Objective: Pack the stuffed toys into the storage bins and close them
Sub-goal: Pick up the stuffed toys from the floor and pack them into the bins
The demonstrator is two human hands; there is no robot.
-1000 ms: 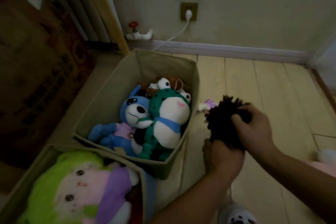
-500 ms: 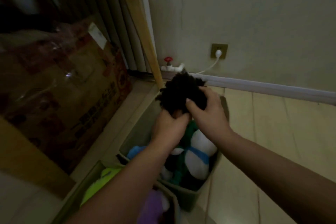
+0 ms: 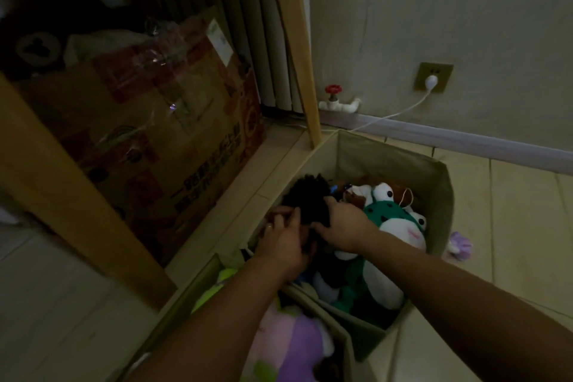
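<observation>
Nearest to us, at the bottom edge, a fabric bin (image 3: 347,347) holds a doll in green, pink and purple (image 3: 291,338), partly hidden by our left forearm. Just beyond it, touching, stands a second open storage bin (image 3: 387,161). Inside it we see a green frog toy (image 3: 387,226) with a white belly on the right side. Our left hand (image 3: 283,245) and right hand (image 3: 344,226) both reach into this bin's left side, fingers curled around a shaggy black plush (image 3: 307,198), which sits low against the inner wall beside the frog. Right of the bin, a small purple toy (image 3: 460,245) lies on the floor. Farther left stands a taped cardboard box (image 3: 161,121). On the far wall, a socket (image 3: 432,77) holds a white plug.
</observation>
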